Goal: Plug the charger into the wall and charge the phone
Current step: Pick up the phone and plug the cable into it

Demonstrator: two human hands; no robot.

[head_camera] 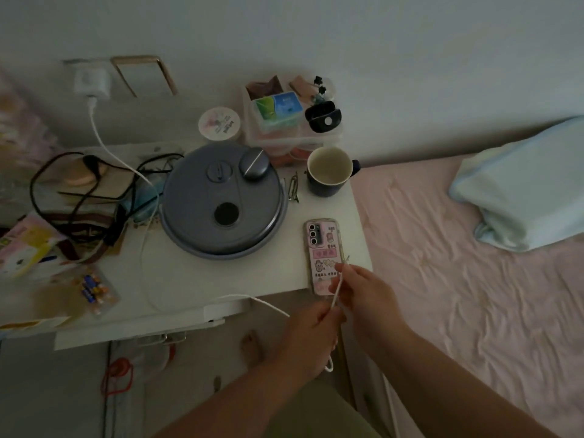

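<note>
A white charger (92,81) sits in the wall socket at upper left. Its white cable (113,150) runs down across the white bedside table (221,276) and loops off the front edge. A phone in a pink stickered case (322,248) lies face down near the table's right front corner. My right hand (363,289) pinches the cable's free end just above the phone's lower end. My left hand (313,333) grips the same cable a little lower, in front of the table edge.
A round grey lidded appliance (224,200) fills the table's middle. A dark mug (328,172) stands behind the phone, with plastic boxes (290,121) and a round tub (219,123) by the wall. Black cords (79,191) and papers clutter the left. A pink bed (458,279) lies right.
</note>
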